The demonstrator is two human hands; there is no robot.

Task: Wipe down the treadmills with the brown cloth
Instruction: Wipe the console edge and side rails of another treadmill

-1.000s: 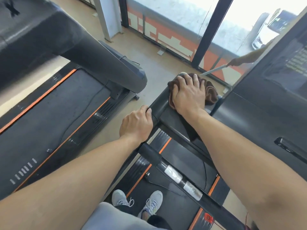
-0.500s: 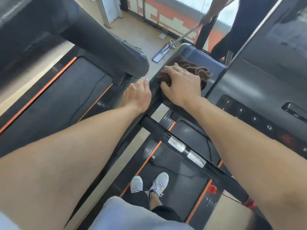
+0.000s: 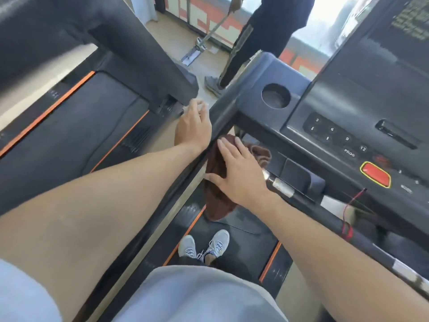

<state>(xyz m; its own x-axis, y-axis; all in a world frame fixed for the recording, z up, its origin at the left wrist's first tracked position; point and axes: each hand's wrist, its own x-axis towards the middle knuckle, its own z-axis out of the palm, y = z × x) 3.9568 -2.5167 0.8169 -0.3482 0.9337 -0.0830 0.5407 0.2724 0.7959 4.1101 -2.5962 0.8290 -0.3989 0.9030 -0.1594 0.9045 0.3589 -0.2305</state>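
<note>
The crumpled brown terry cloth [image 3: 217,182] is being pressed flat by the right hand [image 3: 239,175], fingers spread wide, against the black plastic treadmill's handrail [image 3: 299,191] just below the console. The left hand [image 3: 195,126] is being rested relaxed on the side rail, nothing held.

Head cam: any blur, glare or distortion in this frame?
Head view: left hand fingertips smeared by motion blur; right hand on the brown cloth sharper; window top right blown out; wide-angle bend at the edges; console buttons legible.
</note>
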